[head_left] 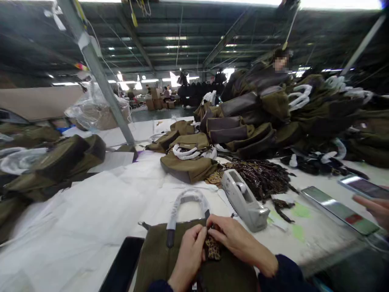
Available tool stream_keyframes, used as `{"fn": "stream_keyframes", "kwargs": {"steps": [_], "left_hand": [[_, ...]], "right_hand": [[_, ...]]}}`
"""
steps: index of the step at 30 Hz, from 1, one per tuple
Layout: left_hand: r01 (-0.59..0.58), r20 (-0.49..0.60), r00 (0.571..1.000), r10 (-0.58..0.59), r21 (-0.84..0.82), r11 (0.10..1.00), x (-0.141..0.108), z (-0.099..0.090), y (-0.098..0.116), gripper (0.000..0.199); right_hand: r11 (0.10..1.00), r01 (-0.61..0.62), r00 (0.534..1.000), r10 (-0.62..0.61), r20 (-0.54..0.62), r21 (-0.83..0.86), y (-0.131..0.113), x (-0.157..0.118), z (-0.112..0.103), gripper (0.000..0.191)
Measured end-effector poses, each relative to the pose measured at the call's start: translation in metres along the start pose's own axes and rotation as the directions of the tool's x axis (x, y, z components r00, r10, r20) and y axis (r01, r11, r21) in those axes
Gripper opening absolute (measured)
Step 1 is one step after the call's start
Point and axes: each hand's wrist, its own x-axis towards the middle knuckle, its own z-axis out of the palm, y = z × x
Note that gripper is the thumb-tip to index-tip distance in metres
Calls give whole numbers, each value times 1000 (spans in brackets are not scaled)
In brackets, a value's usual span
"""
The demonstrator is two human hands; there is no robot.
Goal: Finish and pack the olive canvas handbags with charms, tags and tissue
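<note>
An olive corduroy-like bag [164, 263] lies flat on the white-covered table directly below me, its handle wrapped in white plastic [188, 198]. My left hand [189, 257] and my right hand [231, 239] meet at the bag's top edge. Their fingertips pinch a small leopard-print piece [213, 248] hanging against the bag's front. Part of that piece and the top edge are hidden by my fingers.
A grey tape dispenser [244, 205] stands right of my hands, beside a heap of leopard-print strips [261, 178]. A black phone [123, 263] lies left of the bag. Stacked olive bags [243, 121] rise behind. A co-worker's hand [375, 207] reaches in at right, near a phone.
</note>
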Motion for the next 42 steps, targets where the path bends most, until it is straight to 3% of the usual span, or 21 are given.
{"fn": "stream_keyframes", "kwargs": {"steps": [4, 9, 12, 18, 21, 26, 31, 42], "left_hand": [[-12, -30, 999, 12, 2, 1000, 0, 1, -2, 34], [-98, -191, 976, 105, 44, 994, -4, 2, -8, 36], [-148, -228, 960, 159, 65, 987, -6, 2, -9, 34], [-135, -172, 976, 131, -10, 991, -4, 0, -7, 31], [-105, -111, 989, 97, -61, 993, 2, -4, -8, 28], [35, -55, 997, -45, -169, 985, 9, -12, -8, 32], [82, -36, 995, -91, -213, 974, 8, -15, -5, 35], [-32, -59, 998, 24, -127, 991, 5, -9, -6, 33]], "right_hand": [[1000, -15, 1000, 15, -8, 5, -3, -1, -4, 9], [996, -7, 997, 0, -73, -89, -2, -3, 2, 27], [996, 11, 996, -20, -92, -89, 0, -3, 8, 23], [979, 21, 986, 14, -169, 205, 7, -2, 10, 13], [969, 5, 985, 38, -168, 247, 9, -4, 7, 16], [994, -19, 988, 35, -153, 108, 9, -8, 4, 13], [998, -63, 985, 58, -161, -27, 2, -8, 8, 15], [954, -126, 986, 89, -143, -272, -5, -1, 16, 13]]}}
